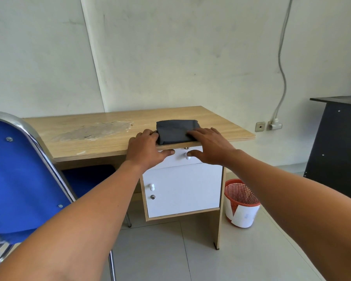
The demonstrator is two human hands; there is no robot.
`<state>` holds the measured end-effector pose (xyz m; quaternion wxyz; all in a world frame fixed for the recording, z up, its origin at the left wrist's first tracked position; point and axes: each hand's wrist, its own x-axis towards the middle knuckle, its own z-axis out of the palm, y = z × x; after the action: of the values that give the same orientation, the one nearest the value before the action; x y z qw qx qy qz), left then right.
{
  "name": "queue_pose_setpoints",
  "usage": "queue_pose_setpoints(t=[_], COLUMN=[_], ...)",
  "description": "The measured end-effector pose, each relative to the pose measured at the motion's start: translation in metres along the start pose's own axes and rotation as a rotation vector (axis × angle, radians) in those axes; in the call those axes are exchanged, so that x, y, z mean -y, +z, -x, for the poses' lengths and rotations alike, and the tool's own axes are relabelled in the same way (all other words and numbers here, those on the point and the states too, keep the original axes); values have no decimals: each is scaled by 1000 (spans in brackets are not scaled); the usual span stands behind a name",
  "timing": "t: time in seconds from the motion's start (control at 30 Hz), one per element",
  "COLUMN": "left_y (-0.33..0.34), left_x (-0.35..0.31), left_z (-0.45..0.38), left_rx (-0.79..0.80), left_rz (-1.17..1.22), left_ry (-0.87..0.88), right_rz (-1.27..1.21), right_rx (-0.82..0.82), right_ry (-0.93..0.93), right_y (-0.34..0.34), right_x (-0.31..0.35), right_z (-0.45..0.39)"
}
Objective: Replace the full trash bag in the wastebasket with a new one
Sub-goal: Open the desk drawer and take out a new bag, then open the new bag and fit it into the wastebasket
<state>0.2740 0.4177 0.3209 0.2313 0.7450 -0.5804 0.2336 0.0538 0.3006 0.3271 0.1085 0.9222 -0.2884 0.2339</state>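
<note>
A folded black trash bag [174,130] lies flat near the front edge of the wooden desk [101,142]. My left hand [146,149] rests at the bag's left edge, fingers touching it, thumb under the desk lip. My right hand [209,145] lies on the bag's right front corner, fingers spread, thumb below the edge. Neither hand has lifted the bag. A red mesh wastebasket [241,201] with white paper around its lower half stands on the floor to the right of the desk; no bag is visible inside it.
A blue chair with a chrome frame [22,175] stands close at the left, partly under the desk. The desk has a white drawer and cabinet door [182,189]. A dark cabinet [336,149] stands at the right. Wall sockets with a cable [274,124] sit behind the basket.
</note>
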Motion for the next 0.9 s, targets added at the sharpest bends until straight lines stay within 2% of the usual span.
queue_pose_setpoints(t=[0.13, 0.23, 0.33, 0.5, 0.63, 0.77, 0.9], left_y=[-1, -5, -16, -60, -121, -207, -292], left_x=[12, 18, 13, -3, -23, -52, -79], left_z=[8, 7, 0, -42, -99, -165, -219], left_rx=[-73, -75, -29, 56, 213, 433, 567], left_rz=[185, 295, 484, 581, 657, 951, 1187], left_ry=[106, 165, 76, -89, -314, -503, -705], right_rz=[-8, -78, -121, -303, -514, -692, -827], right_rx=[-171, -150, -101, 35, 153, 147, 226], right_ry=[-73, -127, -143, 130, 369, 548, 680], right_y=[-1, -10, -23, -68, -138, -224, -310], right_x=[-2, -10, -9, 0, -4, -21, -29], right_z=[-2, -9, -21, -54, -84, -118, -141])
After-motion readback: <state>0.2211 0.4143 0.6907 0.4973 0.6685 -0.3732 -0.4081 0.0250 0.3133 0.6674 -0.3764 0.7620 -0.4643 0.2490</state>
